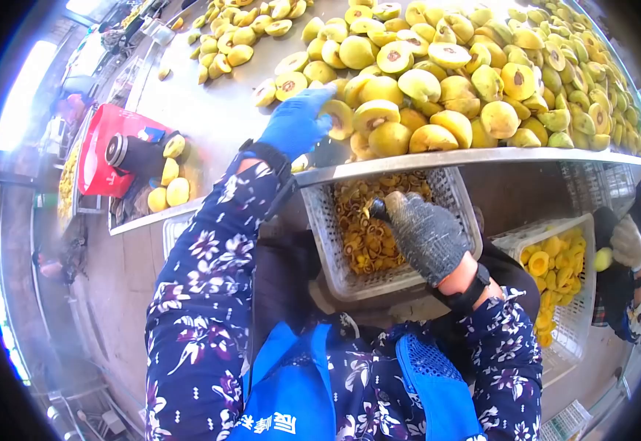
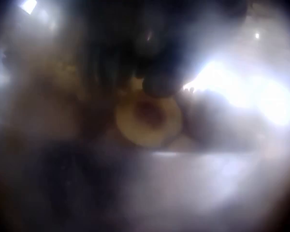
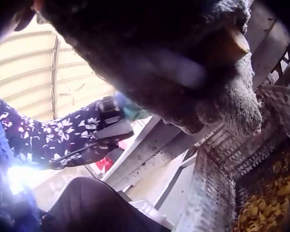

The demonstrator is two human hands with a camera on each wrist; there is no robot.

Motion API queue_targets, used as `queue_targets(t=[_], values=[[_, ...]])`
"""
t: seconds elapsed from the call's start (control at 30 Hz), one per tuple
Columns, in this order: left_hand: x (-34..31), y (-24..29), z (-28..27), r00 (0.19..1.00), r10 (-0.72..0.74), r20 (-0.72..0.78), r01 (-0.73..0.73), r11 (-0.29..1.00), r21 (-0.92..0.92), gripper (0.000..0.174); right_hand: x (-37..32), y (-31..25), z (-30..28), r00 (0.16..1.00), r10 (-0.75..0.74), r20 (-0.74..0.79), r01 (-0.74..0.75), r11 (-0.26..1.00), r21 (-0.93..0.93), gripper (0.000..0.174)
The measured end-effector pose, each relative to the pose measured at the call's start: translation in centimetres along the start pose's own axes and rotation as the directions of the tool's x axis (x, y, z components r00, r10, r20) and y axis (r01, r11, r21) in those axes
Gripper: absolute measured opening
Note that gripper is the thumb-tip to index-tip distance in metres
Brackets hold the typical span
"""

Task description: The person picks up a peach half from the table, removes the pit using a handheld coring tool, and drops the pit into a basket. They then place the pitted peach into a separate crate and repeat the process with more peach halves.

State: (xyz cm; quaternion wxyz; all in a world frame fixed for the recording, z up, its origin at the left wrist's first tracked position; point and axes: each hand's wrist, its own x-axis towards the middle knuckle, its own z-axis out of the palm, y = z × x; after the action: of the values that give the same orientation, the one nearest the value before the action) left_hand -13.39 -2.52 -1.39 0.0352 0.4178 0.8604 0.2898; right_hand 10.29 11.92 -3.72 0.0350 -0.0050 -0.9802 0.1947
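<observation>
My left hand, in a blue glove, reaches to the near edge of a heap of halved yellow peaches. Its fingertips and thumb are right at one peach half whose cut face shows. The left wrist view is blurred; a peach half with a brown centre sits under dark fingertips there. My right hand, in a grey knitted glove, grips a small coring tool with a dark handle, over a crate of yellow-brown scraps. In the right wrist view the curled glove hides most of the tool.
A raised metal rim edges the table between the peaches and the crate. Another white crate with yellow peach pieces stands at the right, near another person's gloved hand. A red bag lies at the left.
</observation>
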Motion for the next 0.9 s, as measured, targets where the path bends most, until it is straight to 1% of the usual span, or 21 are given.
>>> queue_targets(t=[0.03, 0.07, 0.1, 0.13, 0.17, 0.2, 0.23, 0.27, 0.3, 0.33, 0.37, 0.43, 0.47, 0.5, 0.57, 0.6, 0.63, 0.73, 0.77, 0.83, 0.9], values=[[1.1, -2.3, 1.6, 0.945, 0.325, -0.043, -0.308, 0.925, 0.224, 0.052, 0.0, -0.1, 0.0, 1.0, -0.004, -0.023, 0.004, 1.0, 0.01, 0.011], [1.6, -2.2, 1.6, 0.943, 0.33, -0.041, -0.314, 0.924, 0.22, 0.052, 0.1, -0.2, -0.1, 1.0, 0.017, -0.002, -0.017, 0.999, 0.038, 0.009], [1.9, -1.6, 1.3, 0.965, 0.256, 0.055, -0.262, 0.934, 0.244, 0.05, 0.2, -0.3, -0.2, 1.0, 0.025, 0.001, -0.025, 0.999, 0.042, 0.009], [2.0, -1.0, 1.0, 0.974, 0.173, 0.148, -0.208, 0.939, 0.275, 0.048, 0.3, -0.3, -0.2, 1.0, 0.013, -0.017, -0.01, 0.986, 0.164, 0.01], [2.0, -0.4, 0.7, 0.973, 0.17, 0.154, -0.207, 0.939, 0.274, 0.048, 0.6, -0.3, -0.2, 0.999, 0.001, -0.039, 0.01, 0.959, 0.283, 0.011], [2.1, 0.9, 0.4, 0.977, -0.009, 0.215, -0.048, 0.965, 0.258, 0.047, 1.1, -0.3, 0.3, 0.998, 0.065, 0.008, -0.063, 0.911, 0.407, 0.023], [2.0, 1.7, 0.1, 0.944, -0.184, 0.275, 0.113, 0.961, 0.253, 0.046, 1.3, -0.4, 0.3, 0.998, 0.067, 0.006, -0.063, 0.91, 0.411, 0.023], [1.6, 1.5, 0.0, 0.944, -0.182, 0.274, 0.11, 0.96, 0.257, 0.046, 1.5, -0.7, 0.0, 0.996, 0.088, -0.023, -0.064, 0.856, 0.514, 0.028], [1.1, 0.9, -0.1, 0.947, -0.189, 0.26, 0.17, 0.981, 0.091, 0.043, 1.6, -1.0, -0.4, 0.992, 0.112, -0.05, -0.059, 0.791, 0.61, 0.033], [0.6, 0.2, -0.1, 0.949, -0.196, 0.247, 0.222, 0.972, -0.079, 0.04, 1.9, -1.3, -1.1, 0.979, 0.184, 0.094, -0.201, 0.752, 0.627, 0.043], [0.1, -0.6, 0.1, 0.95, -0.191, 0.247, 0.216, 0.973, -0.076, 0.04, 2.1, -1.6, -0.9, 0.979, 0.186, 0.088, -0.199, 0.752, 0.629, 0.043], [-0.8, -0.3, 0.0, 0.936, -0.265, 0.234, 0.346, 0.818, -0.459, 0.036, 2.4, -2.0, -0.2, 0.978, 0.191, -0.079, -0.076, 0.688, 0.722, 0.045], [-1.9, 1.1, -0.3, 0.924, -0.311, 0.221, 0.379, 0.677, -0.631, 0.032, 2.5, -2.1, -0.1, 0.977, 0.196, -0.08, -0.078, 0.684, 0.725, 0.045], [-2.8, 2.7, -0.4, 0.924, -0.309, 0.225, 0.38, 0.681, -0.626, 0.032, 2.7, -2.3, -0.2, 0.981, 0.169, -0.094, -0.05, 0.691, 0.721, 0.045], [-4.4, 5.2, -0.4, 0.891, -0.439, 0.119, 0.29, 0.347, -0.892, 0.03, 2.9, -2.5, -0.3, 0.983, 0.144, -0.116, -0.017, 0.694, 0.72, 0.046], [-5.1, 6.7, -0.2, 0.885, -0.459, 0.075, 0.221, 0.274, -0.936, 0.029, 3.0, -2.6, -0.3, 0.984, 0.151, -0.098, -0.044, 0.731, 0.68, 0.046], [-5.6, 7.4, 0.4, 0.886, -0.458, 0.075, 0.223, 0.278, -0.934, 0.029, 3.1, -2.7, -0.3, 0.984, 0.157, -0.079, -0.071, 0.766, 0.638, 0.045], [-6.5, 7.5, 2.2, 0.887, -0.459, -0.046, 0.01, 0.118, -0.993, 0.025, 3.0, -2.9, -0.4, 0.981, 0.185, -0.067, -0.105, 0.78, 0.617, 0.042], [-6.6, 7.3, 3.0, 0.887, -0.459, -0.044, 0.012, 0.12, -0.993, 0.025, 3.1, -3.0, -0.2, 0.98, 0.186, -0.067, -0.106, 0.778, 0.619, 0.042], [-6.3, 7.5, 4.3, 0.902, -0.432, -0.005, -0.058, -0.111, -0.992, 0.03, 3.2, -2.9, 0.0, 0.978, 0.206, -0.036, -0.124, 0.71, 0.694, 0.037], [-6.1, 7.8, 4.5, 0.898, -0.439, 0.035, -0.019, -0.119, -0.993, 0.032, 3.1, -3.1, -0.9, 0.975, 0.223, -0.026, -0.146, 0.72, 0.678, 0.035]])
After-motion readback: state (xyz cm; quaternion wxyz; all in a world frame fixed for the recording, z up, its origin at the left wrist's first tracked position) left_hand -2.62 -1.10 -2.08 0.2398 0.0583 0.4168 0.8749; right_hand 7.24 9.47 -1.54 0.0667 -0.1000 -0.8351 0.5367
